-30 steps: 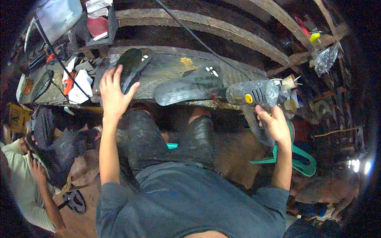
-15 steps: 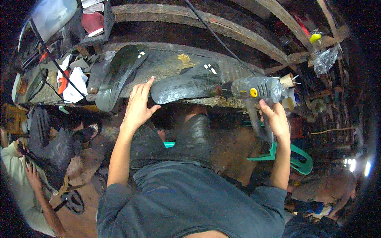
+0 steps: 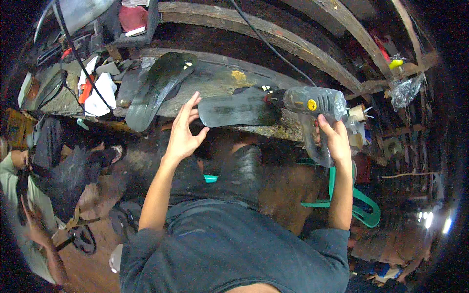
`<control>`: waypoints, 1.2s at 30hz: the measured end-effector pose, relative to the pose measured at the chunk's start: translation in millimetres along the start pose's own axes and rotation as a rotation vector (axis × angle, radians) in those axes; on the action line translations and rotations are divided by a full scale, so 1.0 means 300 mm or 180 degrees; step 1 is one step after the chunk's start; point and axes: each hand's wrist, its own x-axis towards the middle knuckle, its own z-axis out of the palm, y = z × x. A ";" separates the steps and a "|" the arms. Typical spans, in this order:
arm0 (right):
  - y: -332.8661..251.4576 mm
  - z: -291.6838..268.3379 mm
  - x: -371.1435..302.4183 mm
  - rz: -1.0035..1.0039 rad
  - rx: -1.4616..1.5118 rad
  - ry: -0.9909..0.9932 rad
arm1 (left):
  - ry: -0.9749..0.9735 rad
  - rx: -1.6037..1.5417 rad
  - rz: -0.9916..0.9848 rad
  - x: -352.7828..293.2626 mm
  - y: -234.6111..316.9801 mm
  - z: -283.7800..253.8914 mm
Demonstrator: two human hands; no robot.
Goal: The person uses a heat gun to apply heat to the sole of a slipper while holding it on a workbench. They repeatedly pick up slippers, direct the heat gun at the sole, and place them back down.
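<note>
two hands are up at the workbench (image 3: 215, 83) in my feed. going left to right: at about nine o'clock a co-worker's sleeve (image 3: 10, 171) and arm sit low at the edge, well apart from my work. toward eleven o'clock, crumpled papers (image 3: 97, 93) lie on the bench, and just right of them a long dark sole piece (image 3: 156, 88) lies tilted across the top.

my left hand (image 3: 183, 132) is open, fingers spread and raised – it holds nothing. its fingertips are right at the left end of the flat dark sole (image 3: 239, 110), though i cannot tell whether they actually touch it. that sole lies near the front edge of the bench, around twelve o'clock from centre, with its right end meeting the nose of the grey power drill (image 3: 312, 105).

my right hand (image 3: 334, 139) is wrapped closed around the drill's handle at about two o'clock, the body of the tool pointing left at the sole – a black cord (image 3: 264, 41) runs up from it. below, at four o'clock, a green plastic chair (image 3: 361, 205) shows beside my arm.
</note>
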 end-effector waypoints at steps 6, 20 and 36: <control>-0.037 0.078 0.024 0.0111 -0.0178 -0.0131 | 0.0501 -0.1801 -0.0520 -0.061 -0.039 0.052; -0.133 0.221 -0.011 -0.0166 0.0503 -0.1076 | 0.0633 -0.2990 -0.0515 -0.105 -0.063 0.028; -0.091 0.109 -0.178 -0.0030 -0.0061 -0.0616 | 0.0633 -0.2856 -0.0717 -0.072 -0.087 0.013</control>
